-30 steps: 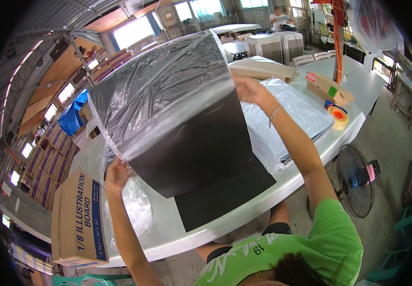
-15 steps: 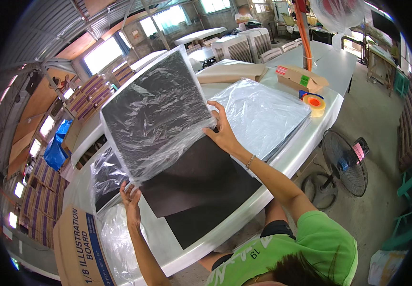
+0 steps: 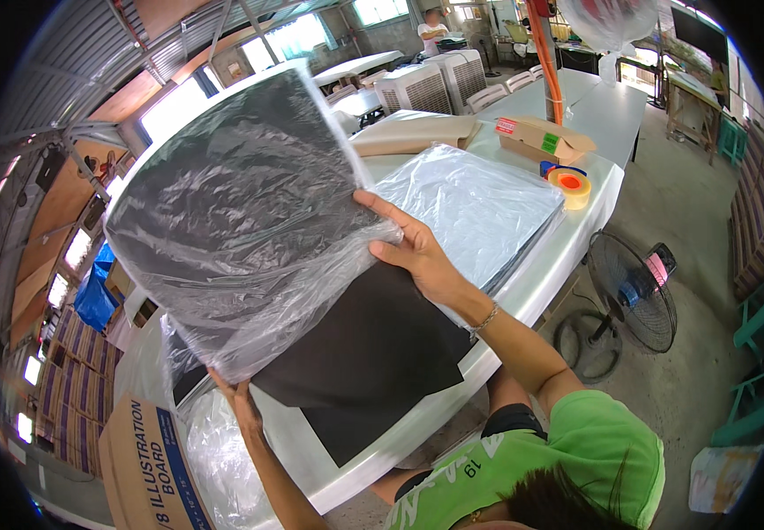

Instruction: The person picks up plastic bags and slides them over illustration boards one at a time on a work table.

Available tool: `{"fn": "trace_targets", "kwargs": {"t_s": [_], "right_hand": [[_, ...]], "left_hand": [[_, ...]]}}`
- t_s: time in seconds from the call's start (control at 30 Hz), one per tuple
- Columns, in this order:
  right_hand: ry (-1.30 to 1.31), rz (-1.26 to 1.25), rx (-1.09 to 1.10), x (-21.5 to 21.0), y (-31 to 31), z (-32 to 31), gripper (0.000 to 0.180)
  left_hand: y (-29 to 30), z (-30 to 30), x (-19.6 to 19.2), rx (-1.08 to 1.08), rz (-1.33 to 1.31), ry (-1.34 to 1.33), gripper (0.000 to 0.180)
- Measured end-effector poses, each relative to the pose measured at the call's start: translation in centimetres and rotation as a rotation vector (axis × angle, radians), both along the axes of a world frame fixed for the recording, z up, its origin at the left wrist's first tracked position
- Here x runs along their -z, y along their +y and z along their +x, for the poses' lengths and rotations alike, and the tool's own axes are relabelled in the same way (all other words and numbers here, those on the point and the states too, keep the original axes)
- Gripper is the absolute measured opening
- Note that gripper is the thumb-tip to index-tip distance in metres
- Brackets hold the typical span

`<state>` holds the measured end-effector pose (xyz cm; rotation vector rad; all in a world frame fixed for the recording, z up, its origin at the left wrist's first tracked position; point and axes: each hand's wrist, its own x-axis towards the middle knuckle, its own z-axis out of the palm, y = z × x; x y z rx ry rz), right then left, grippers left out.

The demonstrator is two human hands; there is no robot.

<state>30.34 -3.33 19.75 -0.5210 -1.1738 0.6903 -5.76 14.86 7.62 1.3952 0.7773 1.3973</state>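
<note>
Between my two hands a black board in a see-through plastic bag [image 3: 232, 194] is held up, tilted, its shiny wrinkled film loose along the lower edge. My left hand [image 3: 241, 405] pinches the bag's lower left corner. At the lower right corner, my right hand [image 3: 422, 256] grips the film between thumb and fingers. Under the bag, black sheets [image 3: 373, 344] lie overlapping on the table, partly covered by it. To the right of my right hand rests a stack of pale boards in plastic [image 3: 479, 203].
A cardboard carton [image 3: 139, 468] and crumpled plastic film [image 3: 223, 450] are at the near left. Tape rolls [image 3: 570, 185] and an opened small box [image 3: 541, 141] sit at the table's far right. A fan [image 3: 631, 291] stands on the floor at right; a person [image 3: 432, 34] is in the background.
The bagged board has come up and to the left and looks larger, its surface now bowed. Both hands still hold its lower corners; the left has dropped slightly in view.
</note>
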Motion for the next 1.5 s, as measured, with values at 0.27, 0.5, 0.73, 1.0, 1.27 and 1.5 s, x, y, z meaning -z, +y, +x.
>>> {"fn": "trace_targets", "kwargs": {"t_s": [0.27, 0.5, 0.73, 1.0, 1.27, 1.5], "right_hand": [[-0.663, -0.278, 0.230, 3.8, -3.0, 2.2, 0.092], [-0.455, -0.524, 0.542, 12.1, -1.1, 0.3, 0.043], [-0.864, -0.722, 0.762, 18.2, -1.0, 1.9, 0.036], [-1.033, -0.557, 0.535, 18.0, -7.9, 1.3, 0.055], [-1.105, -0.620, 0.318, 17.2, -14.2, 1.1, 0.065], [-1.125, -0.710, 0.256, 16.4, -16.4, 1.3, 0.063]], "left_hand": [[-11.5, -0.9, -6.3, -0.220, 0.399, 0.227, 0.061], [-12.7, -3.8, 0.4, -0.420, 0.242, 0.481, 0.014], [-16.6, -3.6, 3.6, -0.620, 0.186, 0.753, 0.029], [-20.6, -6.5, 7.7, -0.517, 0.088, 0.577, 0.009], [-24.0, -7.8, 5.3, -0.389, -0.363, 1.136, 0.034], [-26.6, -8.4, 5.7, -0.328, -0.251, 1.212, 0.029]]}}
